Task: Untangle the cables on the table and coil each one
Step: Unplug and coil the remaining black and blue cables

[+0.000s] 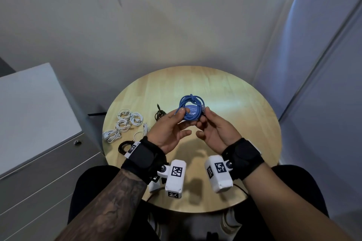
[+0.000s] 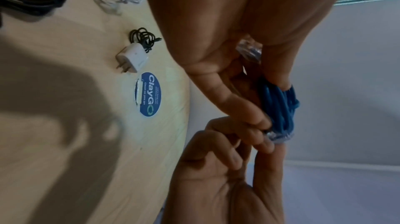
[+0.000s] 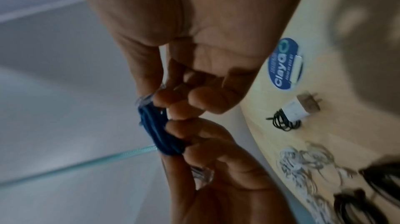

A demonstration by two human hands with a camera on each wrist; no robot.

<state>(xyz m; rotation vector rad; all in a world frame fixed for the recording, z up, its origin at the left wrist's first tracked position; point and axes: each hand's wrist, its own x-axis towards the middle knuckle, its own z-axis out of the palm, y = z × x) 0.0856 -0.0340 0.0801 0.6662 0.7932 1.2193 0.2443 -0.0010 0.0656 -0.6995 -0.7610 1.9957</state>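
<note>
Above the round wooden table [image 1: 225, 94], both hands are raised side by side with palms turned toward the person, sharing one blue cable [image 1: 191, 108] wound into a coil. The left hand [image 1: 169, 135] pinches the coil's near-left edge between thumb and fingers, the remaining fingers loosely curled beneath. The right hand [image 1: 215, 133] pinches the clear plug [image 1: 203, 108] at the coil's right side between thumb and index finger, its other fingers curled inward toward the palm. The left wrist view shows the blue loops [image 2: 279, 106] bunched between fingertips of both hands, a second clear plug [image 2: 249, 51] lying against the left palm. Both forearms angle inward from the near edge, each wrist wrapped in a black strap carrying a white camera block. On the table to the left lie several coiled white cables [image 1: 123, 123], a small dark coiled cable [image 1: 159, 113] and a black cable [image 1: 124, 146] near the left wrist. A blue oval sticker [image 2: 148, 94] and a white charger [image 2: 132, 59] sit under the hands.
</note>
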